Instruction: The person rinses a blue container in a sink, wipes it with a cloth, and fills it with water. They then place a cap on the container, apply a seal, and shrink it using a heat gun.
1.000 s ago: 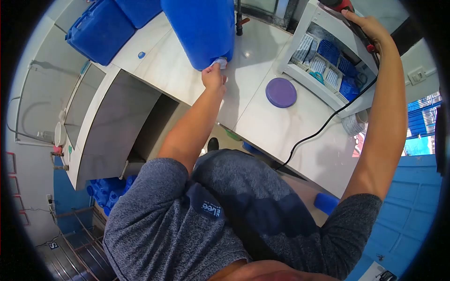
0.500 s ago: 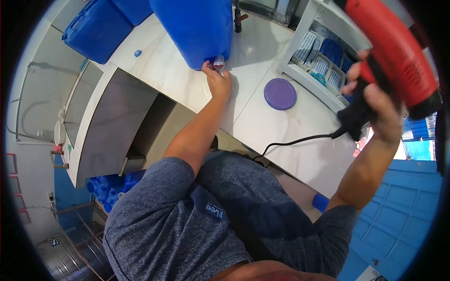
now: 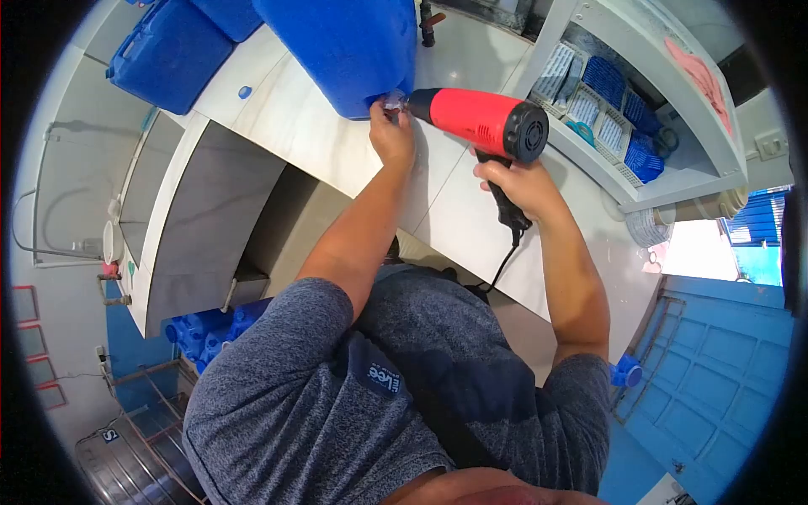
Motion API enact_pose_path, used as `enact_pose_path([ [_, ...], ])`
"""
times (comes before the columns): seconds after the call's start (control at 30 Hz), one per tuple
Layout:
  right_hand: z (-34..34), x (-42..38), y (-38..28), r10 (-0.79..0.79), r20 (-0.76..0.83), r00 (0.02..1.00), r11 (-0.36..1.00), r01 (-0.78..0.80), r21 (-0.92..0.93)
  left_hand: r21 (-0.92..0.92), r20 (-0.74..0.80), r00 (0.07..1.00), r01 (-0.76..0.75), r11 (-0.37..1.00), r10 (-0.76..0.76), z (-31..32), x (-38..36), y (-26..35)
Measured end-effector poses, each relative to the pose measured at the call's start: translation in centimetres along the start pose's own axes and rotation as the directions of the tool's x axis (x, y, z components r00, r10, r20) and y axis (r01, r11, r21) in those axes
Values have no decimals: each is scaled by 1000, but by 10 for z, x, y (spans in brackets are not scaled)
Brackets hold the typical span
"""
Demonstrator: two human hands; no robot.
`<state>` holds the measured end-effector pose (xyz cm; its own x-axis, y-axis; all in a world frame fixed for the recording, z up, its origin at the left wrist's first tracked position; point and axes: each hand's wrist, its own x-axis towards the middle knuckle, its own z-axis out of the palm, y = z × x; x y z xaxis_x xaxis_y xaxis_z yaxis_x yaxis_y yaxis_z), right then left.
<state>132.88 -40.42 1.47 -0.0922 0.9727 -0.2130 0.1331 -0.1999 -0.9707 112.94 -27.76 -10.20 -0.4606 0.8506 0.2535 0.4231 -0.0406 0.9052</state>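
Note:
My right hand [image 3: 523,187] is wrapped round the black handle of a red heat gun [image 3: 475,115], tilted so its dark nozzle points left. The nozzle end is right beside a piece of clear plastic film [image 3: 393,101] at the lower end of a large blue water container [image 3: 341,50]. My left hand [image 3: 390,135] has its fingers closed on the film, against the container. What lies under the film is too small to make out. A black cord runs down from the gun's handle past the counter edge.
The white counter [image 3: 278,109] holds a small blue cap [image 3: 245,92] and another blue container [image 3: 171,57]. A brown-handled tap [image 3: 429,25] stands behind. At right, a white cabinet [image 3: 677,189] contains baskets [image 3: 585,109] of packets and teal scissors [image 3: 581,132].
My right hand has brought the heat gun left and down from the upper right, its nozzle now at the film. My left hand stays at the container. The purple lid is now hidden.

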Motion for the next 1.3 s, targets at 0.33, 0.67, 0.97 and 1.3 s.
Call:
enact_pose_path([
  [0.33, 0, 6, -1, 38, 18, 999, 984, -41, 172, -35, 8, 999, -35, 999, 35, 3, 1, -7],
  [0.67, -16, -7, 25, 149, 75, 986, 950, -164, 266, -267, 190, 955, -173, 948, 227, 0, 15, -50],
  [0.97, -10, -27, 15, 81, 35, 996, 880, -88, 467, -390, 399, 868, 454, 801, -297, -23, 30, -22],
  [1.3, -61, -53, -190, -508, -606, 612, 854, 267, -446, 522, 483, 819, -554, 649, 310, -213, 345, -147],
])
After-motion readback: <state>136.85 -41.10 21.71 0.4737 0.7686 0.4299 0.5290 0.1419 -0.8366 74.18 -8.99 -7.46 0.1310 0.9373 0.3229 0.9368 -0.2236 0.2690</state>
